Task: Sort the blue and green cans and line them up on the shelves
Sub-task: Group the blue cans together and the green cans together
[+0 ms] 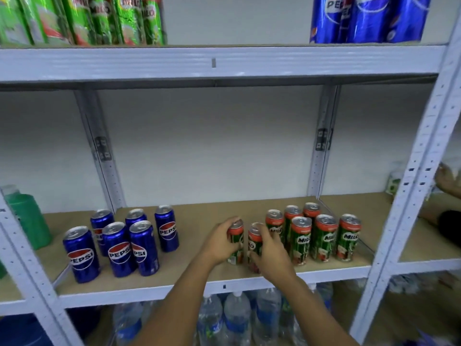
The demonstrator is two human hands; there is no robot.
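On the middle shelf (199, 216) several blue Pepsi cans (119, 248) stand in a loose cluster at the left. Several green Milo cans (324, 238) stand grouped at the right. My left hand (219, 242) grips one upright green can (235, 236) near the shelf's middle. My right hand (270, 253) grips a second green can (255, 239) right beside it, close to the Milo group. Both cans stand on the shelf board. The top shelf carries green cans (99, 18) at the left and blue cans (369, 18) at the right.
A green plastic container (27, 221) stands at the far left of the middle shelf. Water bottles (237, 318) fill the shelf below. White uprights (409, 191) frame the bay. Another person's hand (447, 179) reaches in at the right edge.
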